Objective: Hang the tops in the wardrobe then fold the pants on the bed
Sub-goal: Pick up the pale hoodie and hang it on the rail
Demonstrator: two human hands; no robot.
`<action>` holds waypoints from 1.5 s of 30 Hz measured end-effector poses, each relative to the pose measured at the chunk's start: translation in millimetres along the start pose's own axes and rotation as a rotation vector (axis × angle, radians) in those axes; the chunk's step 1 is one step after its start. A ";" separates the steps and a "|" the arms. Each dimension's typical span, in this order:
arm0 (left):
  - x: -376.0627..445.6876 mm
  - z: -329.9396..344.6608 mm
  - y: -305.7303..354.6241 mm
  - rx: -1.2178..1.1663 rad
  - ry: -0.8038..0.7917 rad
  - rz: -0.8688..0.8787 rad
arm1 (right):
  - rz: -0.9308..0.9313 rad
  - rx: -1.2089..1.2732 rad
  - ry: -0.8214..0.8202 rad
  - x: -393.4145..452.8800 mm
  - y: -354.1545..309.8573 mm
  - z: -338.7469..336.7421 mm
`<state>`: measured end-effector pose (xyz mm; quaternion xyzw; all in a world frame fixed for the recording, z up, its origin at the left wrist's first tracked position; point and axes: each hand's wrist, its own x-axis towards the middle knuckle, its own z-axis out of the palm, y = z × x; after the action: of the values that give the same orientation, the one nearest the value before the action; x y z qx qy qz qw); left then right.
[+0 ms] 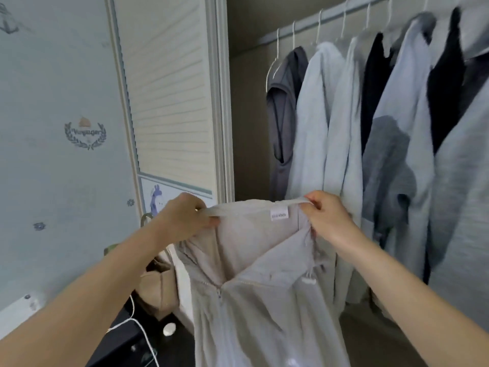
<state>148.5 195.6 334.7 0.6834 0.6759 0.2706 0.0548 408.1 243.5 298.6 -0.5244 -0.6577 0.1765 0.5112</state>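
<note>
I hold up a light grey zip-up hooded top (259,292) in front of the open wardrobe. My left hand (182,215) grips the left side of its hood edge and my right hand (326,217) pinches the right side, stretching the edge between them. A white label (279,215) shows inside the neck, and the zip runs down the front. A white drawstring end (308,280) dangles at the right. No hanger is visible in the top.
Several grey, pale and black tops (344,123) hang on white hangers from the wardrobe rail (330,18) at the upper right. A louvred wardrobe door (169,88) stands left of the opening. A beige bag (158,287) and a white cable (137,327) lie on a dark surface below left.
</note>
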 end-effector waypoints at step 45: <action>272.9 2.0 28.1 0.116 0.749 0.683 | 0.038 -0.057 0.126 390.0 -130.2 11.0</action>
<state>158.2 454.1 426.0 0.7232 0.4013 0.4617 -0.3207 360.6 535.7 584.2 -0.5611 -0.6189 0.1342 0.5330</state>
